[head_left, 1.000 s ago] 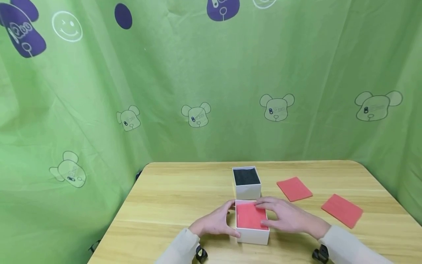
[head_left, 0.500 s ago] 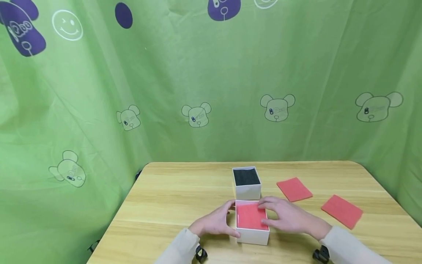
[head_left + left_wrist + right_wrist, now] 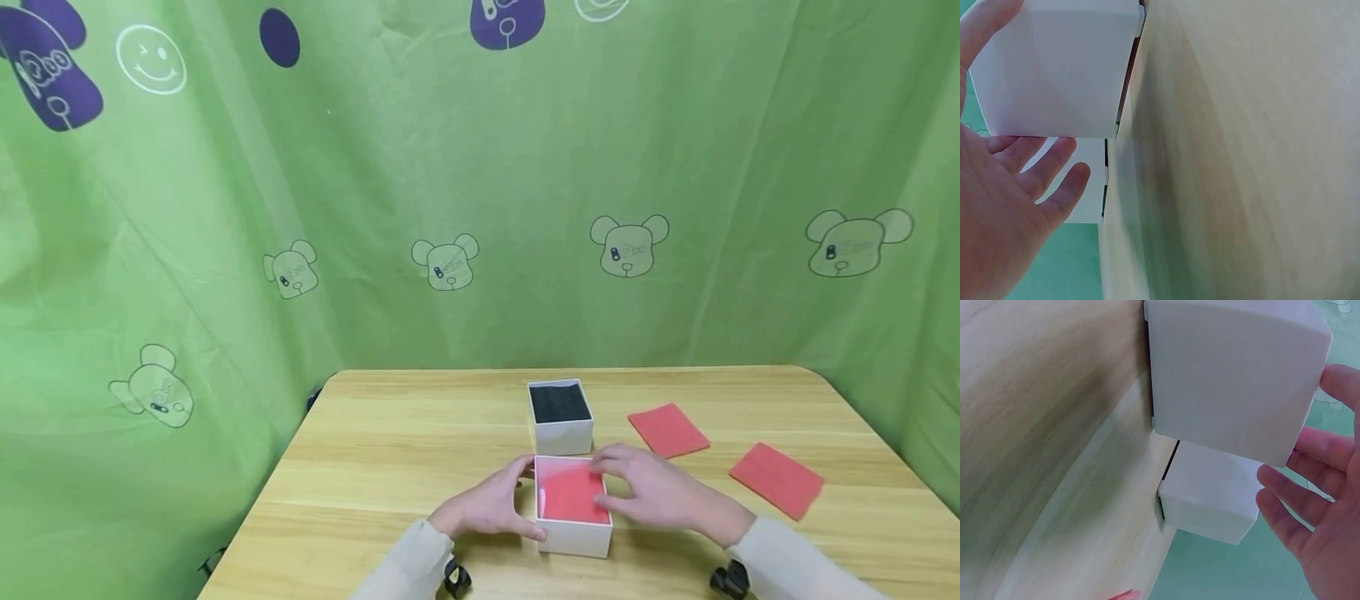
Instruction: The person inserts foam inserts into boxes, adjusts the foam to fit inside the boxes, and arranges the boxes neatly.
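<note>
My left hand (image 3: 491, 500) grips the near white open box (image 3: 573, 539), thumb at its front left corner and fingers around its back left side. Inside lies a red cloth-like sheet (image 3: 566, 496), its far left part drawn away from the box wall. My right hand (image 3: 652, 490) reaches over the right rim with bent fingers and thumb on the sheet's right edge; the fingertips are partly hidden behind the rim. The right wrist view shows the thumb and index finger at the rim of the white box (image 3: 1235, 375), the other fingers free outside it.
A second white box (image 3: 564, 437) holding black material (image 3: 560, 403) stands just behind the first. To the right, two red sheets (image 3: 669, 430) lie apart on the wooden table (image 3: 420, 417). A green curtain (image 3: 525, 325) hangs behind the table.
My right fingers have shifted slightly right, and the red sheet has been drawn with them, baring more of the box's inner back left wall. My left hand and both boxes stay put.
</note>
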The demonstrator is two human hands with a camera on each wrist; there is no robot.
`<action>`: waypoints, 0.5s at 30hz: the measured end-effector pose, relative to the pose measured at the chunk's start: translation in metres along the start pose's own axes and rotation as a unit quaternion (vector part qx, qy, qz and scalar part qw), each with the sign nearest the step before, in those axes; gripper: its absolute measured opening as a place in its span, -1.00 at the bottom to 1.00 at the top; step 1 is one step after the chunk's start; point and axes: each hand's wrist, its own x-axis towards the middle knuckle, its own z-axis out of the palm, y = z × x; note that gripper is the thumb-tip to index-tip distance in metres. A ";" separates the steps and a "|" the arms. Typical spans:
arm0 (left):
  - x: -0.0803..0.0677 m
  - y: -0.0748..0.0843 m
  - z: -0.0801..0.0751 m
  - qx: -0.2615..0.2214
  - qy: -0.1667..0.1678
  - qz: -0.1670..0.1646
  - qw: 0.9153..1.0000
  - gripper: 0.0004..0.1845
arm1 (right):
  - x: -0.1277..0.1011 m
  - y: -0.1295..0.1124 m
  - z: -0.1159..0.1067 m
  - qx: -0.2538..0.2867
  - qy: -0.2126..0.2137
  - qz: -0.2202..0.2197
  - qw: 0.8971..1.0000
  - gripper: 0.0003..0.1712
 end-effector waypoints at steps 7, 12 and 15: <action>0.000 0.002 0.002 -0.005 -0.004 -0.004 1.000 0.05 | -0.002 0.002 0.008 0.008 0.004 -0.016 1.000 -0.50; 0.000 0.000 0.003 -0.009 -0.002 -0.007 1.000 0.05 | -0.004 0.003 0.010 0.023 0.017 -0.011 1.000 -0.54; -0.001 0.000 0.002 -0.010 0.000 -0.008 1.000 0.04 | -0.004 0.003 0.008 0.018 0.026 -0.014 0.999 -0.55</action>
